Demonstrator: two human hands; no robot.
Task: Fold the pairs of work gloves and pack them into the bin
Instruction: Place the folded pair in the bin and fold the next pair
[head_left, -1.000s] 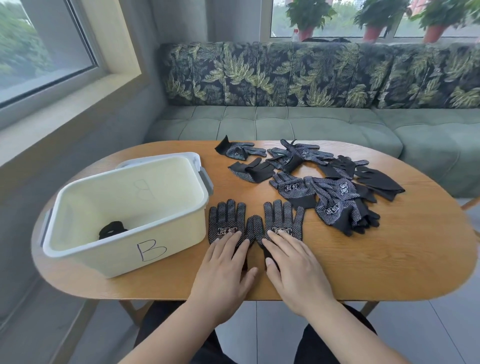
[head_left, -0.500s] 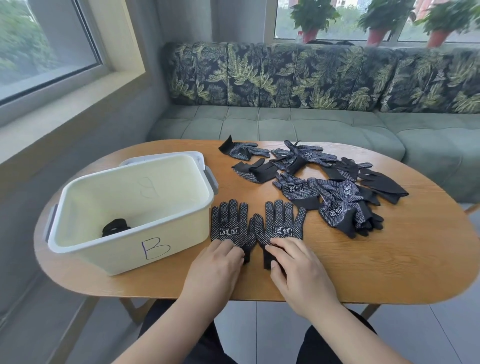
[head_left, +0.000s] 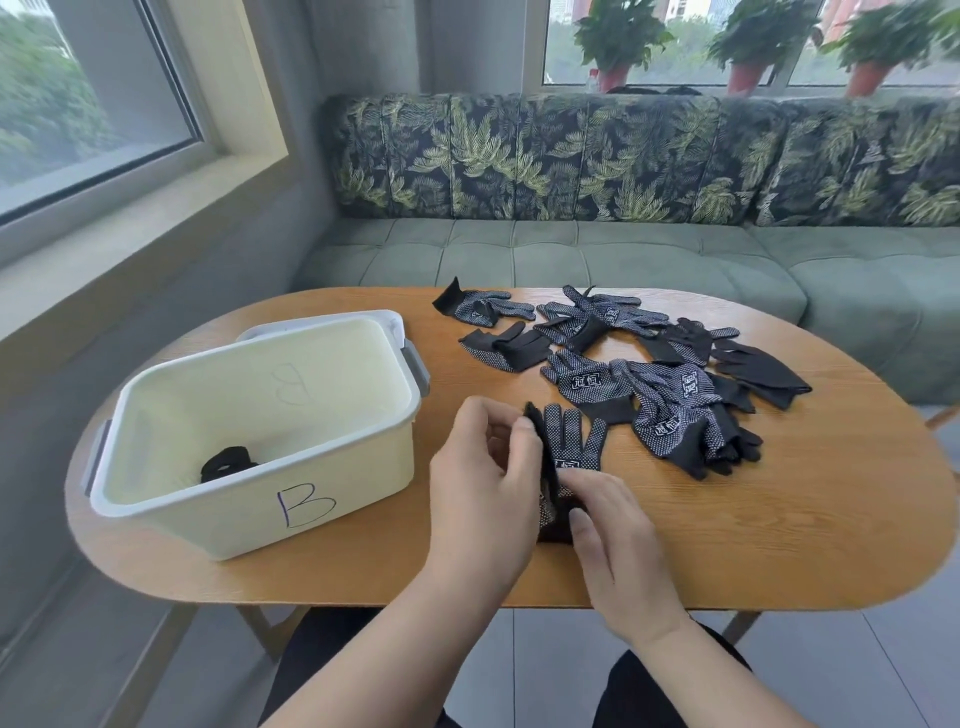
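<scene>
Glove pair (head_left: 574, 444): L glove (head_left: 540, 452) now upright in L hand (head_left: 483, 488) grip

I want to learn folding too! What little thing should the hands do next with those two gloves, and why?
Probably lay the lifted glove down onto the flat glove, so they match up for folding. The left hand pinches the lifted glove, which stands on its edge, while the right hand presses the flat glove's cuff end on the table; the pair isn't stacked yet.
</scene>
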